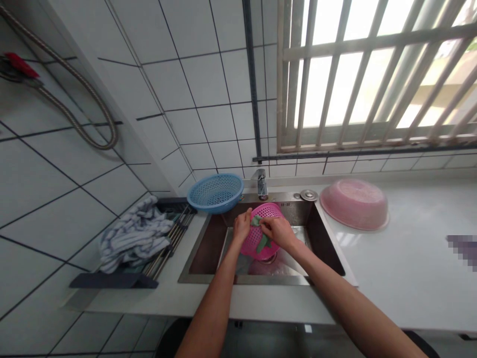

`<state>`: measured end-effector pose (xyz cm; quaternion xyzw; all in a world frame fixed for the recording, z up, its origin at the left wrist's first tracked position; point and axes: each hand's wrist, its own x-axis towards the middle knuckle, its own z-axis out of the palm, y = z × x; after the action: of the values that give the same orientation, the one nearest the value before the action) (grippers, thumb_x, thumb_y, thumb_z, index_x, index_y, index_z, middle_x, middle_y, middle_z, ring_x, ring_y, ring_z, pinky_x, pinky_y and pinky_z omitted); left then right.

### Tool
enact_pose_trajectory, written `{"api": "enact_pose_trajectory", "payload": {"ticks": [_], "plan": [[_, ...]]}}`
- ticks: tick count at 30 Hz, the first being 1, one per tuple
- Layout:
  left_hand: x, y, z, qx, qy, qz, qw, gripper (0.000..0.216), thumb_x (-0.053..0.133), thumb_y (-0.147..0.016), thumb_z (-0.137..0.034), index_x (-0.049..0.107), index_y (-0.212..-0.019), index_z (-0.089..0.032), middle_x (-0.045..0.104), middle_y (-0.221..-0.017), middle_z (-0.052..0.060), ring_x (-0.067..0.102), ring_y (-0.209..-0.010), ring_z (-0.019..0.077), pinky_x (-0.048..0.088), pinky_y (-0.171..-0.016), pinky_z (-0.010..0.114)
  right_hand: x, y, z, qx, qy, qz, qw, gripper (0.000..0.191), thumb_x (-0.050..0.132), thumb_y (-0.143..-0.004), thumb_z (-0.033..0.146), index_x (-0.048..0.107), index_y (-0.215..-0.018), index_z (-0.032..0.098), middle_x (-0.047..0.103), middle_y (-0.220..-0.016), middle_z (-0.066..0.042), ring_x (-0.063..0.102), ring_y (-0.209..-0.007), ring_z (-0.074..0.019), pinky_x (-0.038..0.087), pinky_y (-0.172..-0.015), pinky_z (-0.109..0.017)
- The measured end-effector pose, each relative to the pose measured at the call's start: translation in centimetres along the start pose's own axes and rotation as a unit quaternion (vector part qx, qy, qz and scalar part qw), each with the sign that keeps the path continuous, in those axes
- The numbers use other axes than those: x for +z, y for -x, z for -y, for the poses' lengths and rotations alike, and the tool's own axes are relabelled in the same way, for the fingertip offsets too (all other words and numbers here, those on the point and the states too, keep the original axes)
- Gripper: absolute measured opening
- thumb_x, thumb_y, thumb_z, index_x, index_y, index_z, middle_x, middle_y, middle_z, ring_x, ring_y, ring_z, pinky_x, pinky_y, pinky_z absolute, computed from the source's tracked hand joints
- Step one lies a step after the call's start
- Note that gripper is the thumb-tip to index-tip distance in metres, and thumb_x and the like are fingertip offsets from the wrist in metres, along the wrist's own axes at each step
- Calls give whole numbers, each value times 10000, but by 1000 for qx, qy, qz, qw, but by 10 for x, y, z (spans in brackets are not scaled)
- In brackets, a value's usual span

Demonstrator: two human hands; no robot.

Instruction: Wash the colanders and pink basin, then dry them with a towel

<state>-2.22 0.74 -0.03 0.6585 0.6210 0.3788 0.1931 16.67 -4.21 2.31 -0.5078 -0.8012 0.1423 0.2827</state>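
A pink perforated basket (249, 244) is held tilted over the sink (212, 248). My left hand (243, 226) is closed on the left side of its rim; the thumb points up and the other fingers are partly hidden. Inside the basket my right hand (278, 231) pinches a soft green cloth (264, 242), bunched at the fingertips with one end hanging down. The cloth's upper fold lies close to my left hand, and I cannot tell if that hand touches it.
Behind the sink stands a faucet (262, 185). A blue colander (216, 194) rests at the back left corner, above a drying rack (164, 248) with a striped towel (136, 233). On the right counter sit a pink basin (355, 205), upside down, and a round drain strainer (309, 195).
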Motion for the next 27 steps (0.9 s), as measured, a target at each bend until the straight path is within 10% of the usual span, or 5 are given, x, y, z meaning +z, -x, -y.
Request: {"api": "enact_pose_trajectory", "payload": {"ticks": [8,18,27], "plan": [[2,-2,1,15,26,5,1000,611,328,-974,-669,431,-589,-206,474,-577,-2,485,-625,161,269,-611,289,-12,-15,-71,163,-62,-122,977,198,622,-941,286,786,-1027,216,785,-830,-43,724,-770,-204,425,-689,-245],[5,0,7,33,12,21,999,594,362,-976,-645,554,-640,-194,575,-635,33,533,-649,183,272,-624,294,7,-7,-24,-75,-107,-21,991,182,614,-929,233,788,-983,229,760,-805,-33,665,-704,-164,404,-660,-235],[14,-5,4,42,190,120,974,685,439,-891,-800,633,-771,-154,614,-722,33,530,-718,188,422,-681,289,-13,-19,-102,157,-152,-198,956,285,583,-907,361,789,-952,169,745,-743,-51,646,-639,-188,393,-626,-258]]}}
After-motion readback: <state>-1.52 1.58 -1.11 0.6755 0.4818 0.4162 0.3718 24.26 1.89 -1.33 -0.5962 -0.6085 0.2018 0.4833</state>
